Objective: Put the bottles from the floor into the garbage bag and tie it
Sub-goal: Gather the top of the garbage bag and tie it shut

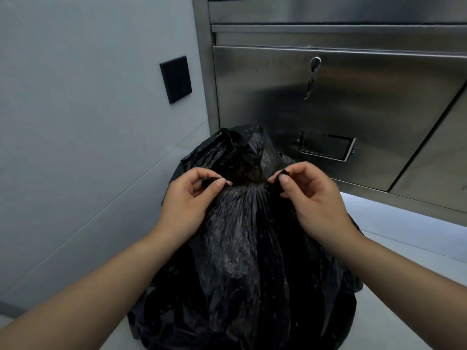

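Two strands of the garbage bag (242, 248) neck run left and right: your left hand (188, 198) pinches one, your right hand (312, 195) the other (bag on the floor, between them); pull outward.

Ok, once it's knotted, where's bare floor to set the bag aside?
Bare floor runs right of the garbage bag, below the steel cabinet. Left is tight: the bag nearly meets the wall. Left hand and right hand pinch the neck.
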Demonstrator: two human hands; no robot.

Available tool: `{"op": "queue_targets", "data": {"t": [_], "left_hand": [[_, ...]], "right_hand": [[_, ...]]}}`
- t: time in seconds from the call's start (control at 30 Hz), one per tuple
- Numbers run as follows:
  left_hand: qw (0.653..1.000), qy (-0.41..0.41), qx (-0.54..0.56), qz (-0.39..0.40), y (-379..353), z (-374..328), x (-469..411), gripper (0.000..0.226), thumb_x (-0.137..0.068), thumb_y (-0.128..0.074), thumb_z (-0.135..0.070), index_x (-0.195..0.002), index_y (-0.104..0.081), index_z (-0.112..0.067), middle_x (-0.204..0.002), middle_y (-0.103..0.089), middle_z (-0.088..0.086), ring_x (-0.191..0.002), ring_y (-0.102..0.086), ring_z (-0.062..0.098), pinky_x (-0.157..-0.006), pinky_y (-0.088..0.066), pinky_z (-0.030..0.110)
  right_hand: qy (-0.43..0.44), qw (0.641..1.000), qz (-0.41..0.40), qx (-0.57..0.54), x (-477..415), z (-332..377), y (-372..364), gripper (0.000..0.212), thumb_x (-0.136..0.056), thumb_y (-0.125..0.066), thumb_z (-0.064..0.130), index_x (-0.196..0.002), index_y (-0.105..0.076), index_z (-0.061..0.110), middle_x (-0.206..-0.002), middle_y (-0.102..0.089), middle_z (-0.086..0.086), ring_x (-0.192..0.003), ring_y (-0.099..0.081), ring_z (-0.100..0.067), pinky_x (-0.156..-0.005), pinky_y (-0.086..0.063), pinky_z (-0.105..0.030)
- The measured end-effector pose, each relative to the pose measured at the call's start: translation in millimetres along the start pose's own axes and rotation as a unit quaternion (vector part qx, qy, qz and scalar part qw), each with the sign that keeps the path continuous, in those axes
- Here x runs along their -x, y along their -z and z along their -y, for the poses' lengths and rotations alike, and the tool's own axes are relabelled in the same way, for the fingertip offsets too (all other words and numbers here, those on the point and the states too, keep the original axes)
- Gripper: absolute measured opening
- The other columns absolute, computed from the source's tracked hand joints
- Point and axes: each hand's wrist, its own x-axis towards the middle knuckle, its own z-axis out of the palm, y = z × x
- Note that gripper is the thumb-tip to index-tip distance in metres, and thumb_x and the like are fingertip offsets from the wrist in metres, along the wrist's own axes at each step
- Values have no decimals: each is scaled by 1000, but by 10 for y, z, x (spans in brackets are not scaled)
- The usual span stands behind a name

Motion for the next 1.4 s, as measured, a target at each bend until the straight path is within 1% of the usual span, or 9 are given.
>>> {"op": "queue_targets", "data": {"t": [0.23, 0.47, 0.63, 0.83, 0.97, 1.07, 1.2, 1.3, 1.4], "left_hand": [[997, -7, 74, 24, -57, -110, 34, 11, -75, -63, -34, -80, -68, -25, -79, -76, -1, -75, -70, 9, -66, -53, 16], [995, 56, 73, 24, -9, -37, 95, 19, -77, -57, -43, -77, -72, -32, -72, -73, -9, -68, -66, 2, -64, -50, 13], [989, 51, 135, 15, 6, -121, 56, 19, -78, -58, -43, -79, -72, -30, -75, -72, -6, -72, -68, 8, -66, -53, 19], [943, 173, 265, 100, -28, -7, 90, 23, -81, -53, -33, -69, -69, -22, -53, -50, -9, -55, -54, 6, -57, -49, 16], [947, 213, 238, 23, 142, 268, 114, 19, -87, -48, -27, -79, -57, -11, -47, -43, -9, -46, -47, 5, -52, -47, 14], [966, 174, 184, 50, 144, 316, 87, 21, -81, -52, -32, -72, -66, -19, -49, -48, -8, -50, -48, 5, -58, -50, 16], [994, 26, 56, 85, -79, 102, -16, 22, -89, -52, -36, -75, -68, -30, -53, -51, -10, -59, -53, 8, -75, -50, 23], [996, -78, 16, 51, -171, -103, -103, 24, -92, -47, -31, -78, -66, -34, -53, -50, -12, -59, -54, 5, -73, -48, 19], [991, -118, 21, 64, -192, -220, -117, 21, -90, -49, -35, -79, -66, -34, -52, -49, -14, -56, -49, 3, -72, -50, 18]], "right_hand": [[-75, 991, 54, -102, -53, 74, -112, 10, -92, -50, 12, -84, -52, 17, -70, -71, 5, -67, -64, -3, -54, -44, -13], [-232, 917, 57, -320, -19, 64, -25, 9, -84, -52, 21, -77, -57, 19, -77, -71, -1, -82, -70, -16, -55, -51, -17], [-201, 934, 94, -281, -63, 59, -26, 9, -82, -53, 26, -85, -48, 20, -77, -69, 1, -66, -64, -8, -47, -42, -14], [-215, 944, 138, -208, -63, -222, 12, 7, -84, -52, 23, -82, -48, 17, -61, -58, 4, -55, -54, -6, -40, -29, -12], [-240, 956, 118, -119, 59, -466, 155, 15, -95, -43, 10, -81, -47, 15, -59, -54, 2, -58, -44, -13, -43, -23, -15], [-222, 966, 104, -82, 91, -472, 217, 17, -95, -45, 13, -80, -49, 19, -58, -57, 6, -58, -46, -11, -50, -33, -16], [-117, 984, 116, -71, -19, -205, 53, 14, -93, -48, 19, -80, -50, 24, -64, -64, 7, -62, -58, -4, -59, -42, -11], [-18, 990, 85, -107, -125, 42, -30, 6, -85, -51, 24, -85, -50, 17, -67, -66, 3, -66, -60, -5, -63, -44, -11], [-6, 984, 56, -167, -166, 167, -60, 10, -83, -50, 25, -87, -48, 16, -66, -64, 2, -62, -60, -14, -63, -49, -20]]}}
